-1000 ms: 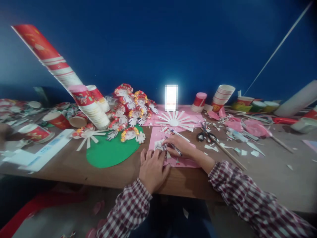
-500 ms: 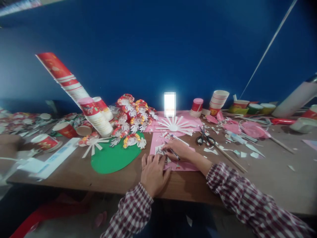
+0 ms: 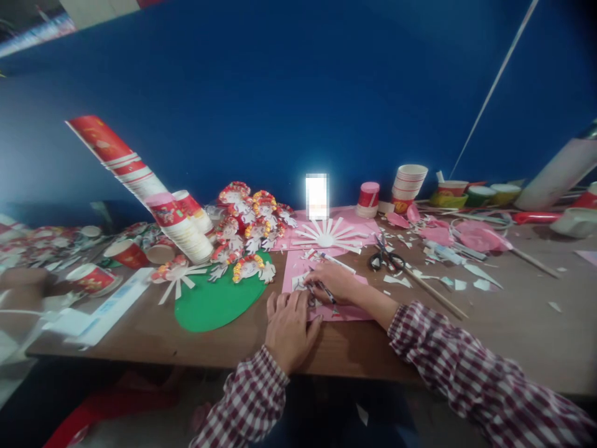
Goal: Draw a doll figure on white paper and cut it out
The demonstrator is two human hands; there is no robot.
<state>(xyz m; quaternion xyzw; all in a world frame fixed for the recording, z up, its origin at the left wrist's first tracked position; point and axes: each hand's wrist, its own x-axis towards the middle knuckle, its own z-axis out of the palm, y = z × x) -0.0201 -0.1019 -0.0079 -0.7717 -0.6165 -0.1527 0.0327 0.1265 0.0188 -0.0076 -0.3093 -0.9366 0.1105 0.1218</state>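
My right hand [image 3: 336,283] is closed around a pen [image 3: 328,293], its tip end down at a small white paper piece [image 3: 298,283] with dark drawn lines. That piece lies on a pink sheet [image 3: 349,312]. My left hand [image 3: 290,326] rests flat at the sheet's left edge, fingers stretched toward the paper piece, partly covering it. Just beyond my right hand lies a white marker [image 3: 340,264]. Farther back, a paper cup cut into spread white strips [image 3: 325,240] sits on the pink paper. Black-handled scissors [image 3: 388,260] lie to the right.
Decorated paper figures [image 3: 249,267] pile up by a green sheet [image 3: 217,305]. A tall stack of cups [image 3: 153,193] leans at left. A wooden stick [image 3: 438,294], paper scraps and pink pieces [image 3: 480,236] lie at right. Another person's blurred hand [image 3: 23,286] is at far left.
The view has tilted slightly, so the left side appears lower. The pen has shifted a little in my right hand's grip area; my left hand stays in place.
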